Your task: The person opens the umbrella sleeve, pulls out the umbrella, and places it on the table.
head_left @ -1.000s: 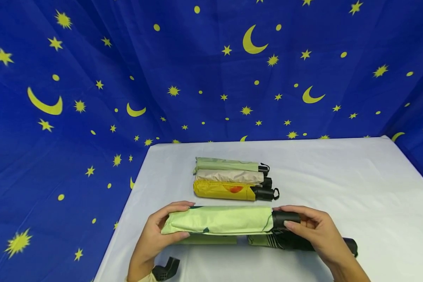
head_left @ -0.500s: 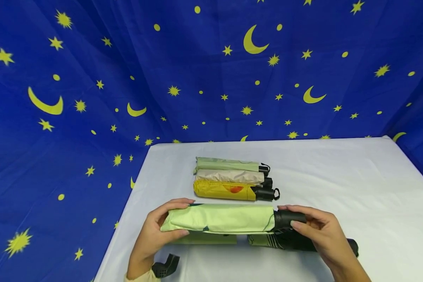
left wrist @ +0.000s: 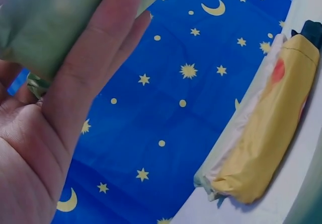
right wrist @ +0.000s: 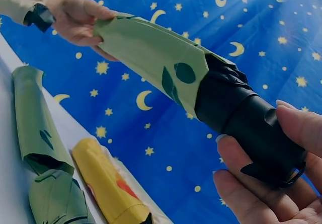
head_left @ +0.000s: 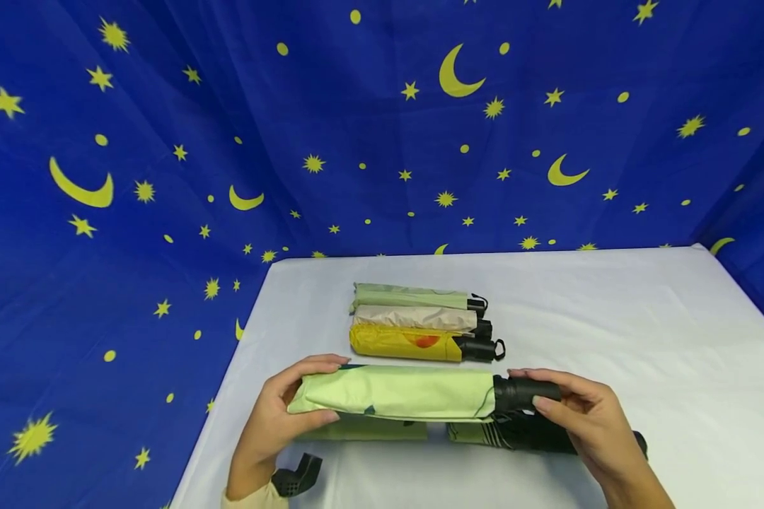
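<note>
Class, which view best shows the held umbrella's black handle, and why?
The right wrist view: the black handle appears large and close, end included. The head view shows it smaller, partly covered by the right hand; the left wrist view doesn't show it.

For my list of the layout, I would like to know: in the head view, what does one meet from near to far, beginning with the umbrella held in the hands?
The light-green umbrella, yellow umbrella, beige umbrella, pale grey-green umbrella, blue curtain with yellow stars and moons.
</note>
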Demonstrator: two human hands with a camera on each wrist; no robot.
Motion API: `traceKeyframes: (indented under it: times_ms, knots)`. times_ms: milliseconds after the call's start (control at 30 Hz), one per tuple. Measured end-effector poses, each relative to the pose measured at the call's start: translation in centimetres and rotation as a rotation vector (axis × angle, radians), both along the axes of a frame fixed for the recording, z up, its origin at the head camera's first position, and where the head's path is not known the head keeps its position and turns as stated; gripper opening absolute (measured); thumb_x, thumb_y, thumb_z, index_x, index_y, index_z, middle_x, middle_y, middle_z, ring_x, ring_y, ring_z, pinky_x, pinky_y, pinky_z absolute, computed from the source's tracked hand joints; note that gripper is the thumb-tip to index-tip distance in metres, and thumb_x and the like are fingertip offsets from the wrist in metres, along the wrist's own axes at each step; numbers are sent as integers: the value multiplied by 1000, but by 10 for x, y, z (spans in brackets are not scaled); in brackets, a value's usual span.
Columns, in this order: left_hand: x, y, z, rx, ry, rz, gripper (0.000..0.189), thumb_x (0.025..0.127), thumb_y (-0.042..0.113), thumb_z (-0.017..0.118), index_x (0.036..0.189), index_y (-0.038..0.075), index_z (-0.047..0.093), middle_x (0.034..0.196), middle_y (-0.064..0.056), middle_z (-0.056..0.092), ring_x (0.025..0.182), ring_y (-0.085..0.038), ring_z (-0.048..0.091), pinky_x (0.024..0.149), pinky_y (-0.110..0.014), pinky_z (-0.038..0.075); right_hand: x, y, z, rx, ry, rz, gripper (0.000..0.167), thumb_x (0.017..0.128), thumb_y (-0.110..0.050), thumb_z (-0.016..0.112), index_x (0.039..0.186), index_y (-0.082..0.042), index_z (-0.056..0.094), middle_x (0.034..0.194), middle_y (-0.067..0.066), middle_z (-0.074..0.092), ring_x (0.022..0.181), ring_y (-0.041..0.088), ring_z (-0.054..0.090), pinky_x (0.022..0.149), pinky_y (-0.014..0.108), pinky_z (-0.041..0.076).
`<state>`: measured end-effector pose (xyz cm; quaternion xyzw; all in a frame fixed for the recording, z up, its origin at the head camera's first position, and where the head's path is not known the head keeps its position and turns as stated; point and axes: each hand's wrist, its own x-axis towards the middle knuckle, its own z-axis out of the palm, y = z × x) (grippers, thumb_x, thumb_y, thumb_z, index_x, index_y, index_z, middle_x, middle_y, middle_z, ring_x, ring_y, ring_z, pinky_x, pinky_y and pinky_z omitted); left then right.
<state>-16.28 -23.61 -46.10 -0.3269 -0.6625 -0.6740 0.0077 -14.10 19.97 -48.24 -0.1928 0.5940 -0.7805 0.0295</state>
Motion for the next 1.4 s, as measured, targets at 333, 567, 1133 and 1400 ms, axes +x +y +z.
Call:
traceKeyframes:
  times_ms: [333, 567, 1133, 1400]
  knots:
    - [-2, 0, -4, 29, -19, -8, 62, 81, -22, 70, 139, -12, 51, 141, -29, 54, 131, -34, 53, 98, -34, 53, -2, 3, -1, -60, 51, 39, 41, 95, 27, 43, 135, 21, 49, 135, 26, 62, 124, 31, 63, 91, 39, 58]
    - [-1, -2, -3, 15, 13, 46, 56, 83, -19, 70, 136, -12, 54, 137, -27, 58, 129, -32, 56, 99, -32, 52, -1, 6, -1, -56, 65, 12, 42, 94, 28, 44, 134, 21, 51, 133, 26, 63, 124, 31, 62, 94, 36, 56]
    - [4, -13, -14, 105, -16, 31, 54, 85, -24, 63, 137, -15, 50, 139, -27, 56, 128, -32, 55, 100, -32, 51, 1, 13, -3, -73, 62, 2, 43, 94, 29, 41, 135, 21, 49, 134, 28, 62, 127, 32, 61, 94, 37, 56]
    - [11, -16, -14, 82, -75, 72, 51, 88, -21, 62, 137, -14, 51, 139, -27, 56, 127, -32, 56, 99, -33, 51, 4, 19, -2, -48, 33, -5, 41, 95, 28, 41, 135, 22, 48, 135, 28, 61, 126, 33, 61, 91, 39, 58]
